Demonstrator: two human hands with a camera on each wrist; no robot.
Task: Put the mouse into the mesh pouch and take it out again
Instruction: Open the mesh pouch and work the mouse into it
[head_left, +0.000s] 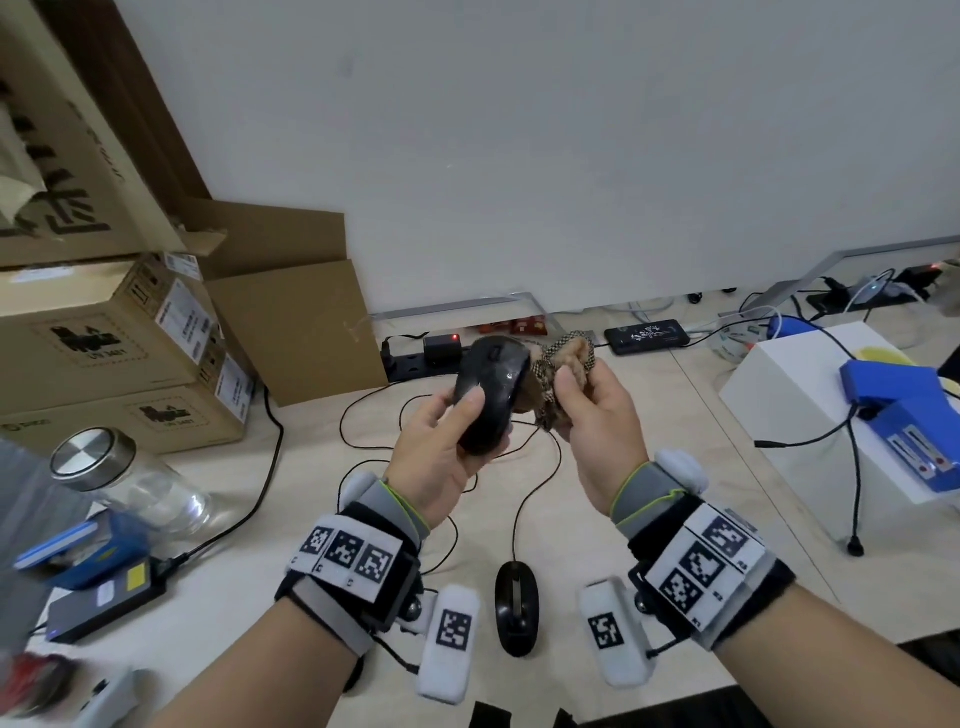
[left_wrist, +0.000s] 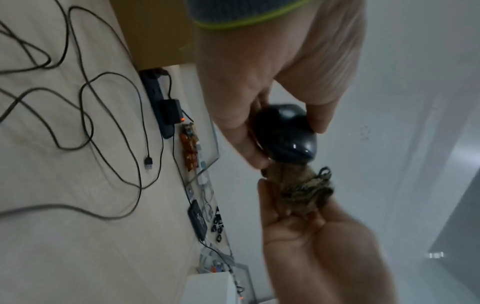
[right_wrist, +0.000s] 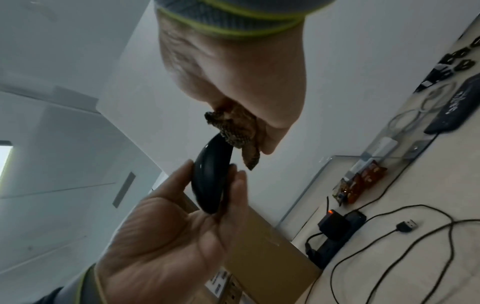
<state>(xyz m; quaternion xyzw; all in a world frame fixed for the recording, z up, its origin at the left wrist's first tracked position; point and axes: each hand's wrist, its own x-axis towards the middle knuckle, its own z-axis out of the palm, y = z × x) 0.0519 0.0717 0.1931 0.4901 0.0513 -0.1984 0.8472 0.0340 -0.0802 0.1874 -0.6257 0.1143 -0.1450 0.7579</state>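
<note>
My left hand (head_left: 447, 431) grips a black mouse (head_left: 491, 395) above the table, thumb on its top, fingers underneath. In the left wrist view the mouse (left_wrist: 285, 133) shows between thumb and fingers, its front end at the pouch. My right hand (head_left: 587, 410) holds the bunched brown mesh pouch (head_left: 563, 369) right beside the mouse's front. The pouch (right_wrist: 233, 127) touches the tip of the mouse (right_wrist: 210, 176) in the right wrist view; almost all of the mouse is outside it. The pouch (left_wrist: 301, 189) is crumpled in the right hand's fingers.
A second black mouse (head_left: 516, 603) with its cable lies on the table near me. Cardboard boxes (head_left: 119, 338) stack at the left, a glass jar (head_left: 130, 483) lies before them. A power strip (head_left: 421, 353) and cables sit at the back, a white box (head_left: 810, 395) with blue devices at the right.
</note>
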